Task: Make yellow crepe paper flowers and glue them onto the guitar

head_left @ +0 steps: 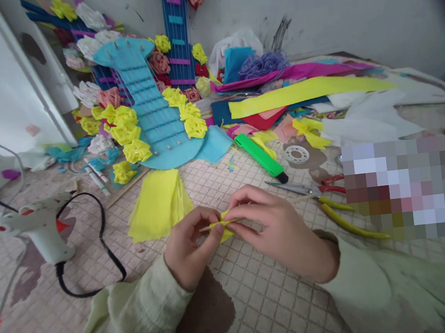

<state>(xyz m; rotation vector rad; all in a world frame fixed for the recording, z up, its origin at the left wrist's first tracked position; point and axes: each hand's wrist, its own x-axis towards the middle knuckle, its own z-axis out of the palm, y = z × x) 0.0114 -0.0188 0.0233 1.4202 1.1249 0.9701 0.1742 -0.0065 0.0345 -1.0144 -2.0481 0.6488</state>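
From a distance I held both sleeved arms angled inward, the left arm [134, 313] from the lower left, the right arm [386, 287] from the lower right. My left hand [193, 244] was curled, its thumb and index finger pinched together; my right hand [279, 229] faced it, back upward, its fingers [251, 209] bent and pinching too, close to the left's
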